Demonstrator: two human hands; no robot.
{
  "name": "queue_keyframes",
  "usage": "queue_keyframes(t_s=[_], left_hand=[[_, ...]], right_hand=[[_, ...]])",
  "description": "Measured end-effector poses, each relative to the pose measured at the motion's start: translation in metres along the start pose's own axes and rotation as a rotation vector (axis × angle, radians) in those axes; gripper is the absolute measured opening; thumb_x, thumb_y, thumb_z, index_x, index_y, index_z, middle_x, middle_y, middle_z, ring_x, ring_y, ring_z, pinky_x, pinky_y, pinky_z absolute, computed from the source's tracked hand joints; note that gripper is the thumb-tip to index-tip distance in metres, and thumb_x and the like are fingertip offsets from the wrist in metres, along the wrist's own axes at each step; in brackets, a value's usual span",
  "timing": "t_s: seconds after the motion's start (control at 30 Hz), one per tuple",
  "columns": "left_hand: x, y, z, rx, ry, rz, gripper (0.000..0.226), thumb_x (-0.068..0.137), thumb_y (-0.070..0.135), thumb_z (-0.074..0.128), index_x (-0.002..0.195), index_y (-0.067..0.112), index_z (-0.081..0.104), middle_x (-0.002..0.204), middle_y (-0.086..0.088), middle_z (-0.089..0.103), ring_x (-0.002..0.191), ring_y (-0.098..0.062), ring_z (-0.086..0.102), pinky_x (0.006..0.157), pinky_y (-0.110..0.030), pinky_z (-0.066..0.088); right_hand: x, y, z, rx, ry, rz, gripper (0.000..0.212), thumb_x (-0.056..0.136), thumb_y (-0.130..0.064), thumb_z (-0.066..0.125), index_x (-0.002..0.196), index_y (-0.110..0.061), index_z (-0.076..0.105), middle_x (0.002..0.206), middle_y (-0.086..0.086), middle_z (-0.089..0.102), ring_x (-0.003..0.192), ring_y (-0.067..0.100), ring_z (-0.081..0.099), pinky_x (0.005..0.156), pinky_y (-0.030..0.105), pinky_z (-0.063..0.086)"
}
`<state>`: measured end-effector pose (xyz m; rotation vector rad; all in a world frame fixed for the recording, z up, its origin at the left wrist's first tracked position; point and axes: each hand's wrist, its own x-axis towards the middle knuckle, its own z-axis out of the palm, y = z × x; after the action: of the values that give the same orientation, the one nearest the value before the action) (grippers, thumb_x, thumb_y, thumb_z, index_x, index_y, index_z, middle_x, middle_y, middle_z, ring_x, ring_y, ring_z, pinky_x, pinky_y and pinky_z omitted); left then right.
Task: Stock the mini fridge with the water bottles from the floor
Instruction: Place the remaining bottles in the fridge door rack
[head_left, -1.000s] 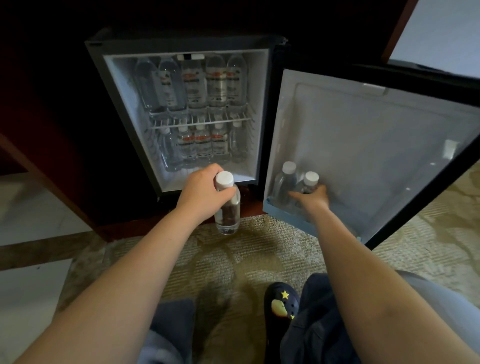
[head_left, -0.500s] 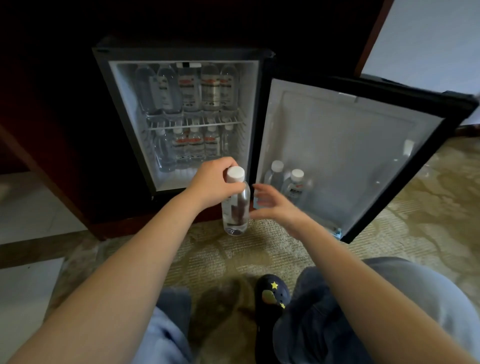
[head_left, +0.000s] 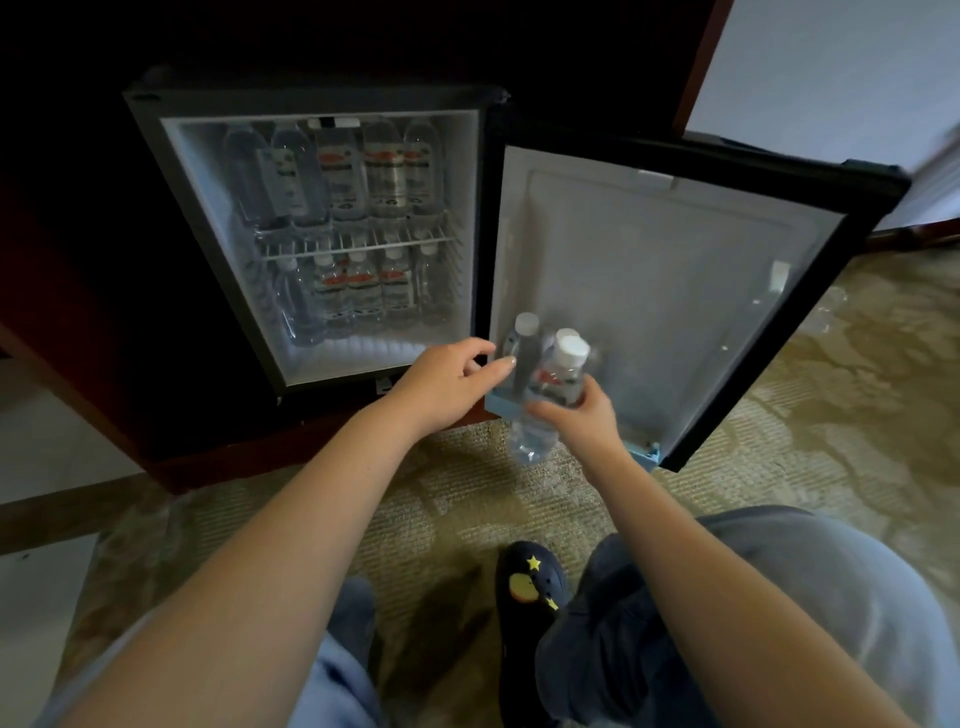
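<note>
held bottle: a water bottle (head_left: 558, 378) is in the air in front of the lower edge of the open fridge door (head_left: 675, 291), above the carpet (head_left: 363, 499).
right hand: the right hand (head_left: 579, 421) grips it around the lower middle, fingers and thumb curled round the body, white cap clear above the hand.
left hand: the left hand (head_left: 447, 387) holds nothing; its fingers are loosely straight and a little spread, their tips just left of the bottle. whether they touch it cannot be told.
long axis: near upright, cap tipped up and right toward the door, base down and left toward the carpet.
target: the pale blue door shelf (head_left: 500, 404) lies just behind and below the bottle's base. at least 1 capped bottle (head_left: 523, 340) stands at its hinge end, and a 2nd cap seems to show behind the held one.
nearer hand: the right, already carrying the bottle and on the door's side.
coming move, as a judgement: lift the base over the shelf lip, straighten it, and lower it to the right of the standing bottles.
mini fridge (head_left: 311, 101): both levels, above and below the wire shelf (head_left: 358, 244), look full along the front.
</note>
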<state>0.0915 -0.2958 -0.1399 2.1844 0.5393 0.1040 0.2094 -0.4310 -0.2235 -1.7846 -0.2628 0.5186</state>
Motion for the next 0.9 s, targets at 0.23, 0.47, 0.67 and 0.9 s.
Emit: queue_keyframes(t_s=[0.23, 0.47, 0.67, 0.9], left_hand=[[0.014, -0.021, 0.005, 0.111, -0.078, -0.164, 0.057, 0.094, 0.052, 0.042, 0.139, 0.017, 0.042, 0.133, -0.007, 0.054, 0.118, -0.021, 0.052, 0.094, -0.03, 0.04], [0.023, -0.046, 0.004, 0.206, -0.161, -0.299, 0.07, 0.091, 0.046, 0.052, 0.148, 0.02, 0.023, 0.137, -0.007, 0.05, 0.123, -0.023, 0.05, 0.099, -0.032, 0.04], [0.023, -0.048, 0.001, 0.215, -0.148, -0.291, 0.073, 0.09, 0.046, 0.055, 0.149, 0.022, 0.02, 0.137, -0.007, 0.049, 0.123, -0.023, 0.048, 0.098, -0.03, 0.038], [0.018, -0.041, 0.003, 0.201, -0.141, -0.274, 0.072, 0.09, 0.042, 0.057, 0.149, 0.02, 0.022, 0.137, -0.008, 0.049, 0.125, -0.023, 0.048, 0.1, -0.032, 0.037]], right_hand=[[0.034, -0.001, -0.036, 0.093, 0.488, 0.023, 0.054, 0.075, -0.017, 0.069, 0.122, -0.019, 0.042, 0.111, 0.003, 0.057, 0.095, 0.022, 0.058, 0.085, 0.035, 0.048], [0.069, 0.017, -0.036, -0.014, 0.33, 0.107, 0.05, 0.069, -0.018, 0.073, 0.113, -0.023, 0.051, 0.114, 0.008, 0.06, 0.096, 0.025, 0.061, 0.086, 0.037, 0.051], [0.075, 0.026, -0.03, -0.104, 0.293, 0.176, 0.053, 0.071, -0.014, 0.074, 0.12, -0.015, 0.053, 0.109, 0.005, 0.064, 0.095, 0.024, 0.061, 0.083, 0.034, 0.049], [0.062, 0.029, -0.025, -0.16, 0.29, 0.271, 0.068, 0.078, -0.02, 0.074, 0.134, -0.008, 0.037, 0.13, 0.012, 0.053, 0.118, 0.032, 0.053, 0.099, 0.04, 0.044]])
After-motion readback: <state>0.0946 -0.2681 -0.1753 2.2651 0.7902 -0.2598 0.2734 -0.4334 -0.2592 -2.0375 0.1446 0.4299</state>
